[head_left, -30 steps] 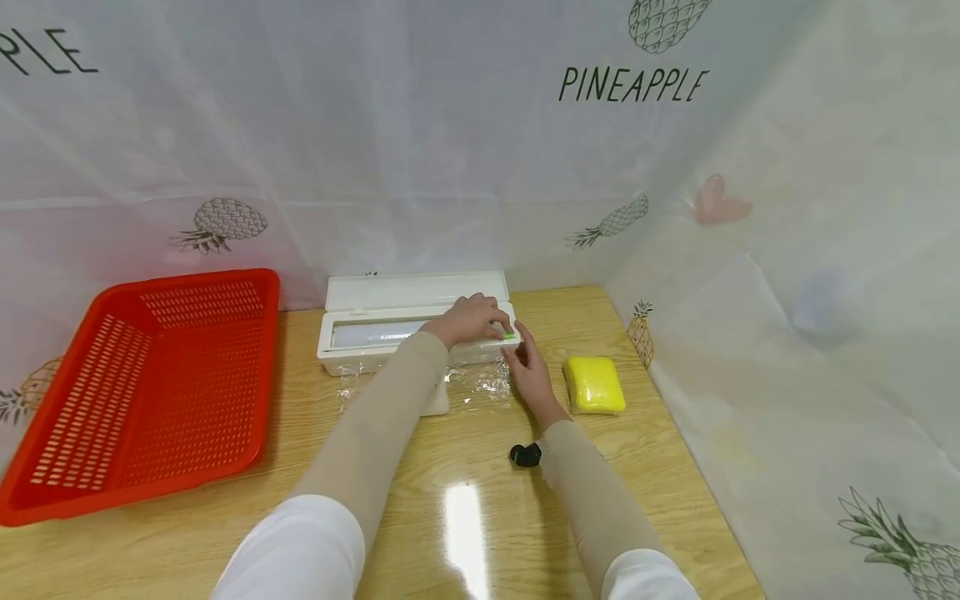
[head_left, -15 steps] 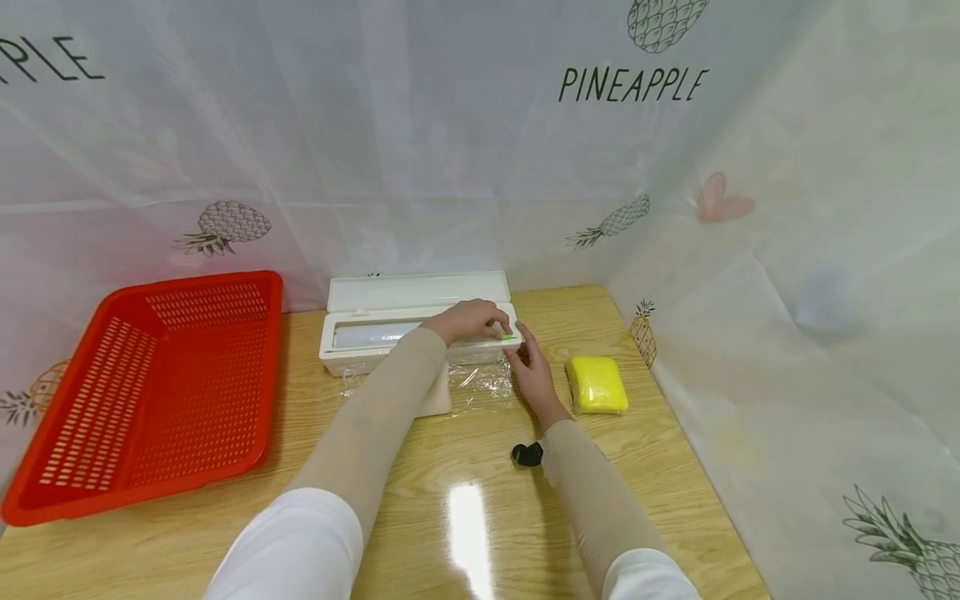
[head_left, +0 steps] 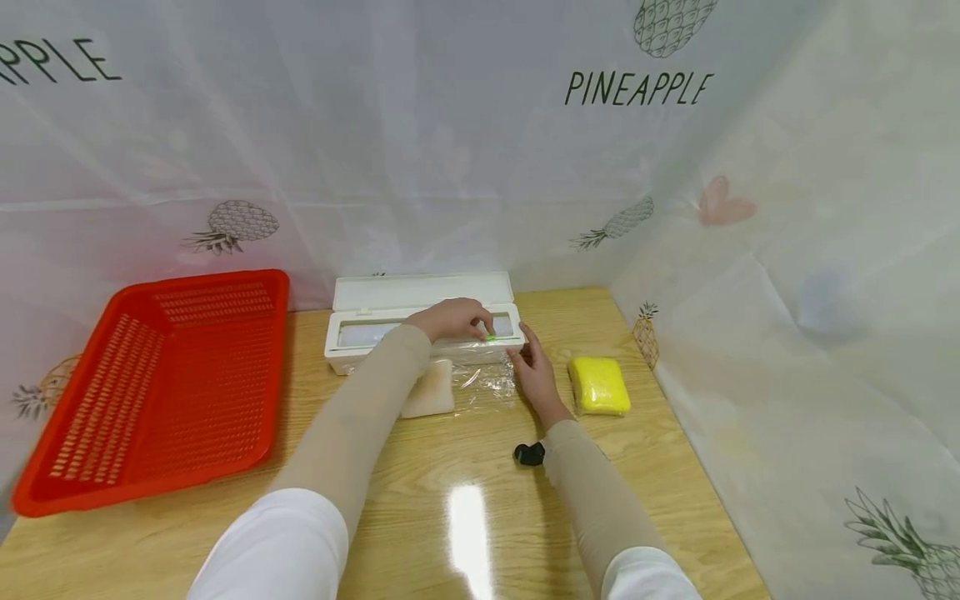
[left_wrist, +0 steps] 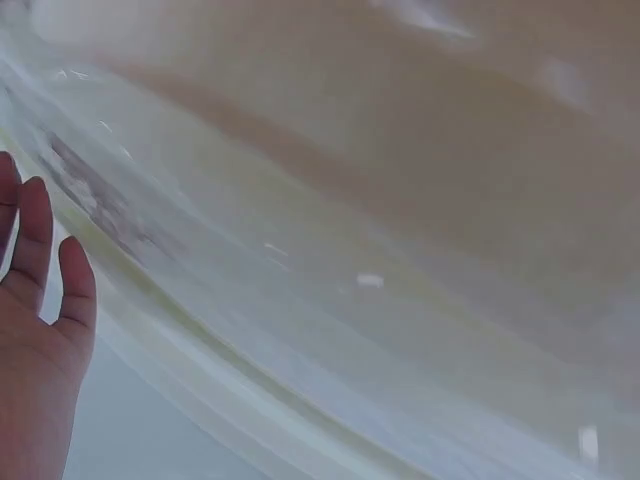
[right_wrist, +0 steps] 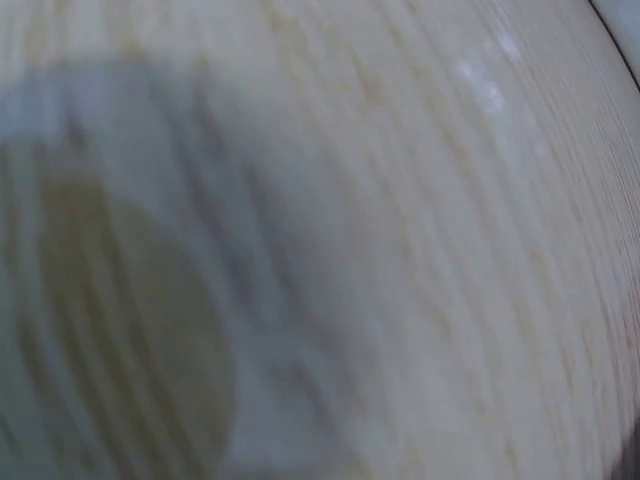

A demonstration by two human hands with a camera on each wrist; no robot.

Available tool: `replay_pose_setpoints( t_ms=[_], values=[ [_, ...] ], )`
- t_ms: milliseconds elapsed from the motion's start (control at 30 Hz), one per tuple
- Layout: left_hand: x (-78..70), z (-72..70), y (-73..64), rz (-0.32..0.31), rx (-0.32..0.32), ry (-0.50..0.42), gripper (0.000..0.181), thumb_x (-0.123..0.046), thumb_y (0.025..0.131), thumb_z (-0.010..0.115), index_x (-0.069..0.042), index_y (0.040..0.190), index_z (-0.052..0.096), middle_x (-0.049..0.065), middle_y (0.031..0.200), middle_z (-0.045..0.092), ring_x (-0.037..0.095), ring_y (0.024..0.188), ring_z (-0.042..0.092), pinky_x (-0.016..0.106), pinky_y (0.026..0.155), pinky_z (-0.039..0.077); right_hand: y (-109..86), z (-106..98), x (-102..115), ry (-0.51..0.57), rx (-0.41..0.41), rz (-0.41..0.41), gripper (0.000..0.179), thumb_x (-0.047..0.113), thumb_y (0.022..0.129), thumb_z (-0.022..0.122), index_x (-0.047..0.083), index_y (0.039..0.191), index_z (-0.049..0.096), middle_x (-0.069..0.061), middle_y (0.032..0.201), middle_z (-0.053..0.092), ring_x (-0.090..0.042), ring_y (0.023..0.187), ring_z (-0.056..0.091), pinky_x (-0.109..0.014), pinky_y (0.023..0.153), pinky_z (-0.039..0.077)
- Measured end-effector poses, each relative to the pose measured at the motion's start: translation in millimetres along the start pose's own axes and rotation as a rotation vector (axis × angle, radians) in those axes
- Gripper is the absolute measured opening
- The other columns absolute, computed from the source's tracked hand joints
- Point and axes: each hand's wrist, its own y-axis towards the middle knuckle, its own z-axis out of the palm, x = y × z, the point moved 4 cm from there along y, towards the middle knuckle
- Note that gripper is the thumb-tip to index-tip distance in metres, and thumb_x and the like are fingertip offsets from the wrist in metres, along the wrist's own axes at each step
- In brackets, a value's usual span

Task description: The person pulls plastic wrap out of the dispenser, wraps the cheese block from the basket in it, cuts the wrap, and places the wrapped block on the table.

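A white cling film dispenser (head_left: pixel 343 364) stands against the back curtain with its lid raised and a roll inside. My left hand (head_left: pixel 452 318) reaches over its front edge and pinches a small green slide cutter (head_left: pixel 490 337). My right hand (head_left: pixel 537 379) grips the dispenser's right front corner, thumb on the front. Clear cling film (head_left: pixel 480 383) hangs from the front onto the table, over part of a pale, cream-coloured block (head_left: pixel 431 395). In the left wrist view, the left hand (left_wrist: pixel 45 330) shows at the left edge. The right wrist view shows blurred wood grain.
A wrapped yellow block (head_left: pixel 602 385) lies on the wooden table (head_left: pixel 420 517) right of the right hand. On the left stands a red plastic basket (head_left: pixel 273 375). A black object (head_left: pixel 529 454) shows at the right wrist. Curtains with pineapple prints border the back and right.
My left hand has slid a little to the left along the dispenser's front edge with the green cutter. The pale block shows more now. My right hand stays at the corner.
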Motion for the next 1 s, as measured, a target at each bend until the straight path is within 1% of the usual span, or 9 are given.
replay_pose_setpoints(
  t_ms=[67,167,367,500,600,800,933,1000],
  values=[
    [-0.6,-2.0,-5.6,-0.001,0.004,0.003,0.021,-0.025,0.092,0.066,-0.021,0.111,0.071,-0.002,0.094,0.059,0.015,0.083,0.05,0.032,0.077,0.044,-0.7,-1.2,0.2,0.001,-0.003,0.003,0.057,0.042,0.098,0.056,0.041,0.149,0.033,-0.009,0.112,0.059,-0.025,0.103,0.059,-0.045,0.089,0.047],
    [-0.4,-2.5,-10.4,0.002,0.002,0.011,0.02,-0.025,0.093,0.065,-0.022,0.112,0.07,-0.001,0.093,0.059,0.015,0.083,0.051,0.032,0.078,0.045,-1.5,-2.1,1.2,0.006,-0.007,-0.006,0.056,0.043,0.097,0.056,0.04,0.149,0.034,-0.009,0.111,0.059,-0.026,0.102,0.058,-0.045,0.089,0.047],
    [4.1,-2.2,-24.5,0.008,-0.01,0.058,0.02,-0.024,0.094,0.064,-0.021,0.113,0.069,-0.002,0.094,0.059,0.015,0.082,0.051,0.033,0.079,0.046,-2.3,0.3,1.9,0.008,-0.005,-0.022,0.057,0.042,0.098,0.056,0.037,0.15,0.034,-0.01,0.11,0.059,-0.026,0.101,0.058,-0.045,0.089,0.047],
    [9.6,-5.6,-38.2,-0.001,-0.019,0.069,0.019,-0.024,0.094,0.064,-0.022,0.112,0.07,-0.001,0.093,0.058,0.016,0.081,0.051,0.034,0.077,0.046,-2.3,-0.2,1.4,-0.016,-0.025,-0.03,0.056,0.04,0.098,0.056,0.037,0.15,0.034,-0.011,0.11,0.059,-0.026,0.101,0.058,-0.045,0.09,0.047],
    [17.7,-7.7,-51.5,-0.02,-0.016,0.079,0.019,-0.025,0.095,0.063,-0.023,0.112,0.07,-0.001,0.092,0.057,0.015,0.08,0.051,0.034,0.076,0.045,-2.3,1.4,1.8,-0.026,-0.033,-0.038,0.056,0.038,0.098,0.057,0.037,0.15,0.034,-0.011,0.109,0.059,-0.026,0.101,0.058,-0.045,0.09,0.047],
    [31.7,-9.8,-71.2,-0.052,-0.008,0.099,0.018,-0.023,0.094,0.064,-0.022,0.111,0.07,-0.001,0.09,0.057,0.016,0.079,0.05,0.036,0.076,0.045,-2.3,0.8,0.5,-0.036,-0.015,-0.032,0.057,0.041,0.098,0.056,0.037,0.151,0.033,-0.01,0.109,0.058,-0.026,0.102,0.057,-0.045,0.091,0.046],
    [34.7,-11.0,-81.2,-0.053,-0.008,0.125,0.018,-0.022,0.094,0.065,-0.021,0.111,0.07,-0.001,0.089,0.058,0.016,0.078,0.05,0.036,0.075,0.046,-3.1,0.3,1.4,-0.033,-0.018,-0.023,0.057,0.042,0.098,0.055,0.038,0.15,0.033,-0.01,0.109,0.057,-0.026,0.101,0.056,-0.045,0.091,0.045],
    [34.5,-11.8,-85.8,-0.045,-0.019,0.136,0.017,-0.021,0.093,0.066,-0.019,0.11,0.07,0.0,0.087,0.058,0.017,0.077,0.051,0.036,0.075,0.046,-3.4,0.5,2.4,-0.03,-0.021,-0.026,0.057,0.042,0.098,0.056,0.038,0.15,0.033,-0.01,0.109,0.057,-0.026,0.101,0.056,-0.045,0.091,0.045]
  ],
)
